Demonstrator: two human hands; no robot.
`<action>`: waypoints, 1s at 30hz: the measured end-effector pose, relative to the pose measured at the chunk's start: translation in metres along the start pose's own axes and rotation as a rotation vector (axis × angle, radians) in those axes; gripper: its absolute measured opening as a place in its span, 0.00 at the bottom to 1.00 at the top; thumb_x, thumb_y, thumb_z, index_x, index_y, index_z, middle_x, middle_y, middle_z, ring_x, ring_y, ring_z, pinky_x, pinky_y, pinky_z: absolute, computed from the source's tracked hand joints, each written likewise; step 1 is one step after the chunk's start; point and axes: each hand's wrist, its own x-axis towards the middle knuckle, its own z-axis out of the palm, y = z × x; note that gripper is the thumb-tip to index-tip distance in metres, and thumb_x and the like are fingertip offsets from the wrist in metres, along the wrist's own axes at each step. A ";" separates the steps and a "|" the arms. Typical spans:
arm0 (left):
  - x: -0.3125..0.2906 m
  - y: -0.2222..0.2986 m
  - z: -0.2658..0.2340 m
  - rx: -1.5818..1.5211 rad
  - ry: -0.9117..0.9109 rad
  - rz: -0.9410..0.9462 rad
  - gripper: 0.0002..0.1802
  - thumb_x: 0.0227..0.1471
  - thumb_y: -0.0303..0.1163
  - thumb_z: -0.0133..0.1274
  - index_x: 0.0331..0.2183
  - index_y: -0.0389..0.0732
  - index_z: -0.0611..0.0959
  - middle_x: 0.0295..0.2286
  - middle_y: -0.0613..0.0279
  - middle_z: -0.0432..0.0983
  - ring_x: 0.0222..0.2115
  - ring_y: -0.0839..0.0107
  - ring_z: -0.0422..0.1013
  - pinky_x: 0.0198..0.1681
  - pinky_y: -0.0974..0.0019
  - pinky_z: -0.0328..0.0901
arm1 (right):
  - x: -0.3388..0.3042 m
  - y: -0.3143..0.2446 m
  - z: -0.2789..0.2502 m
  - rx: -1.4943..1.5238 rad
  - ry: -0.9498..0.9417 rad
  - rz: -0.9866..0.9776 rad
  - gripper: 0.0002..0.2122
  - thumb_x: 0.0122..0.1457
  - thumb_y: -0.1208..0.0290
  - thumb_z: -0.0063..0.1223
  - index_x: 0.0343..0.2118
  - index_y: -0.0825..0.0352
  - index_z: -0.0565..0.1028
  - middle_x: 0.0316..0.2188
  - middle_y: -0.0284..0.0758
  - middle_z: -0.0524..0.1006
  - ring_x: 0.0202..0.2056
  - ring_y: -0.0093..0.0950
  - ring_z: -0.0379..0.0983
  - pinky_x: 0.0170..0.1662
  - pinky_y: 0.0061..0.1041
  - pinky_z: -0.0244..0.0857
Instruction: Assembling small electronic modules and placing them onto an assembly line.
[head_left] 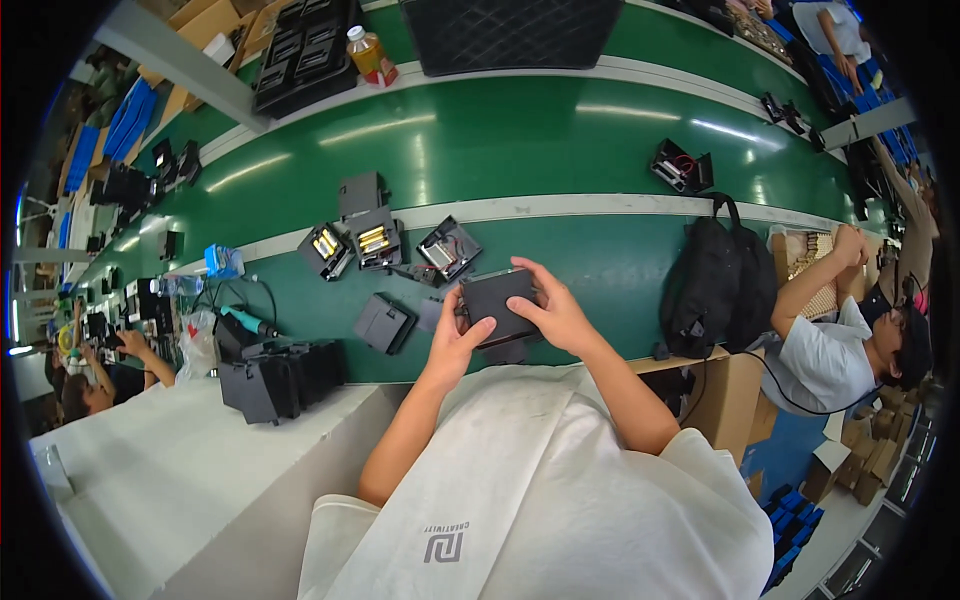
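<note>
Head view: a person's left hand (457,338) and right hand (560,318) grasp a black plastic case (497,300) from either side, over the near part of a green bench (590,240). Uneven pressure could make it slip or pop apart; dropped, it might strike the open case (448,250) just beyond. Whether it is latched cannot be told from this angle.

Bare forearms (415,430) angled inward, left hand (455,343) and right hand (562,318) close together, thumbs (522,306) uppermost
</note>
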 end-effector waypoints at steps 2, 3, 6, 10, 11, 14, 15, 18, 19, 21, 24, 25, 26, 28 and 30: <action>0.010 0.002 0.000 0.030 0.016 -0.061 0.38 0.49 0.18 0.55 0.58 0.39 0.55 0.51 0.50 0.62 0.48 0.63 0.66 0.51 0.65 0.63 | 0.005 0.008 -0.006 0.105 -0.055 0.160 0.32 0.54 0.76 0.58 0.61 0.64 0.58 0.52 0.40 0.69 0.49 0.35 0.68 0.53 0.28 0.62; 0.019 0.004 0.003 0.033 -0.002 -0.056 0.38 0.49 0.18 0.55 0.58 0.39 0.55 0.51 0.50 0.62 0.48 0.63 0.66 0.51 0.65 0.63 | 0.011 0.017 -0.016 0.099 -0.040 0.091 0.30 0.54 0.77 0.57 0.60 0.65 0.59 0.52 0.42 0.69 0.49 0.36 0.68 0.52 0.30 0.63; 0.032 0.011 0.005 0.129 0.000 0.030 0.41 0.48 0.18 0.56 0.59 0.39 0.54 0.54 0.49 0.58 0.50 0.61 0.64 0.53 0.63 0.61 | 0.053 0.031 -0.097 -0.351 0.369 -0.055 0.31 0.54 0.66 0.59 0.58 0.71 0.60 0.47 0.45 0.74 0.45 0.38 0.72 0.48 0.31 0.66; 0.064 0.025 0.010 0.130 -0.085 0.062 0.45 0.46 0.17 0.56 0.61 0.39 0.50 0.58 0.49 0.50 0.53 0.58 0.61 0.55 0.61 0.58 | 0.093 0.069 -0.272 -1.046 1.091 -0.198 0.27 0.54 0.65 0.55 0.55 0.72 0.62 0.50 0.48 0.67 0.50 0.45 0.64 0.54 0.36 0.59; 0.073 0.028 0.008 0.236 -0.064 0.060 0.46 0.47 0.17 0.56 0.61 0.39 0.49 0.58 0.48 0.50 0.54 0.57 0.60 0.56 0.61 0.58 | 0.101 0.077 -0.297 -1.093 1.187 -0.064 0.28 0.55 0.62 0.54 0.55 0.72 0.62 0.50 0.48 0.67 0.50 0.46 0.64 0.53 0.37 0.60; 0.111 0.028 0.004 0.344 -0.009 0.083 0.47 0.46 0.16 0.55 0.61 0.39 0.47 0.57 0.43 0.52 0.52 0.54 0.63 0.54 0.58 0.62 | 0.123 0.095 -0.355 -0.988 1.202 0.335 0.30 0.57 0.54 0.49 0.56 0.72 0.60 0.48 0.49 0.70 0.48 0.47 0.68 0.51 0.41 0.63; 0.122 0.035 0.006 0.339 -0.037 0.108 0.47 0.46 0.16 0.55 0.61 0.39 0.47 0.57 0.43 0.52 0.52 0.54 0.63 0.54 0.58 0.62 | 0.130 0.094 -0.360 -0.884 1.122 0.273 0.25 0.58 0.53 0.48 0.50 0.70 0.68 0.40 0.49 0.75 0.42 0.48 0.72 0.46 0.43 0.66; 0.158 0.055 0.006 0.150 -0.097 0.031 0.43 0.49 0.18 0.54 0.60 0.39 0.50 0.53 0.40 0.57 0.46 0.52 0.69 0.48 0.57 0.68 | 0.146 0.071 -0.344 -0.945 1.061 0.436 0.15 0.58 0.58 0.49 0.33 0.68 0.76 0.29 0.47 0.78 0.36 0.48 0.75 0.39 0.42 0.70; 0.174 0.057 0.007 0.131 -0.040 0.016 0.41 0.49 0.18 0.54 0.59 0.39 0.50 0.52 0.40 0.58 0.45 0.52 0.69 0.47 0.56 0.69 | 0.149 0.071 -0.339 -1.020 1.126 0.410 0.14 0.58 0.59 0.48 0.28 0.67 0.77 0.26 0.46 0.78 0.35 0.47 0.76 0.37 0.42 0.70; 0.206 0.059 0.002 0.092 0.103 -0.009 0.39 0.51 0.20 0.53 0.58 0.39 0.51 0.49 0.40 0.60 0.42 0.52 0.71 0.45 0.56 0.71 | 0.157 0.060 -0.312 -1.140 1.176 0.198 0.11 0.58 0.63 0.48 0.30 0.67 0.75 0.31 0.43 0.77 0.32 0.43 0.75 0.34 0.40 0.70; 0.256 0.052 -0.016 0.081 0.217 0.009 0.32 0.56 0.25 0.50 0.57 0.40 0.54 0.50 0.44 0.60 0.42 0.53 0.70 0.47 0.50 0.70 | 0.179 0.059 -0.272 -1.230 1.112 -0.028 0.13 0.55 0.61 0.52 0.35 0.67 0.74 0.40 0.42 0.75 0.37 0.42 0.72 0.36 0.39 0.69; 0.270 0.050 -0.023 0.083 0.199 0.005 0.32 0.56 0.25 0.50 0.57 0.40 0.54 0.50 0.44 0.60 0.42 0.53 0.70 0.47 0.50 0.70 | 0.187 0.065 -0.253 -1.254 1.059 -0.065 0.18 0.52 0.58 0.55 0.40 0.67 0.70 0.46 0.41 0.70 0.45 0.42 0.68 0.42 0.45 0.66; 0.279 0.049 -0.032 0.142 0.267 0.006 0.29 0.57 0.26 0.50 0.56 0.39 0.57 0.48 0.44 0.61 0.42 0.53 0.70 0.46 0.52 0.70 | 0.194 0.070 -0.233 -1.302 1.055 -0.057 0.20 0.50 0.59 0.56 0.42 0.66 0.68 0.48 0.40 0.68 0.47 0.41 0.65 0.45 0.50 0.62; 0.293 0.049 -0.048 0.200 0.322 0.013 0.26 0.57 0.28 0.49 0.55 0.39 0.60 0.46 0.44 0.63 0.42 0.52 0.71 0.45 0.54 0.70 | 0.203 0.074 -0.215 -1.353 1.066 -0.051 0.22 0.49 0.59 0.58 0.44 0.64 0.66 0.51 0.39 0.66 0.49 0.41 0.63 0.48 0.55 0.58; 0.297 0.049 -0.065 0.808 0.477 -0.033 0.23 0.58 0.32 0.48 0.53 0.39 0.65 0.47 0.47 0.65 0.44 0.54 0.69 0.47 0.54 0.67 | 0.208 0.073 -0.213 -1.318 1.026 0.039 0.23 0.47 0.61 0.60 0.43 0.64 0.66 0.52 0.38 0.64 0.51 0.40 0.62 0.48 0.54 0.56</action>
